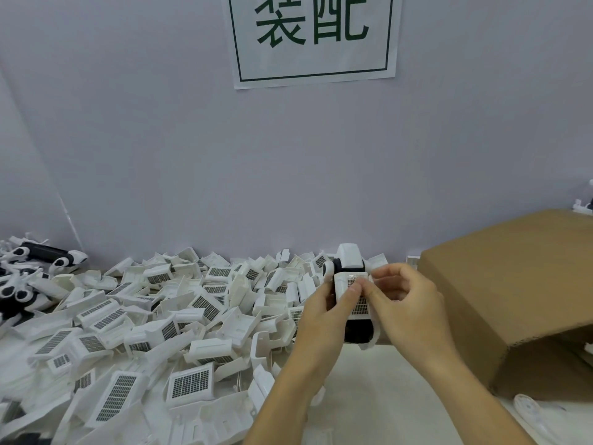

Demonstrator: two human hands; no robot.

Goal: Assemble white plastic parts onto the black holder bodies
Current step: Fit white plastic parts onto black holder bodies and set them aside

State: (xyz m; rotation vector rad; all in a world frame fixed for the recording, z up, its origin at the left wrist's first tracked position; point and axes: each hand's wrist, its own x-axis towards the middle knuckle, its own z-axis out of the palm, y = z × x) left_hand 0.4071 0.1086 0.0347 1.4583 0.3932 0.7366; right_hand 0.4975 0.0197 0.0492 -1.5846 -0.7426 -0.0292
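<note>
White plastic part (353,293) with a grid face sits on the black holder body (356,330), held up between both hands.

The holder's long axis runs away from the person, nearly upright. The left hand (324,316) grips it from the left, thumb on the grid; the right hand (407,303) pinches the part's right edge with curled fingers (382,289). Loose white parts (160,332) lie heaped on the worktop (385,396) to the left, a cardboard box (513,300) to the right.

Green "装配", top seemingly cropped, on white wall sign (316,40)
</note>
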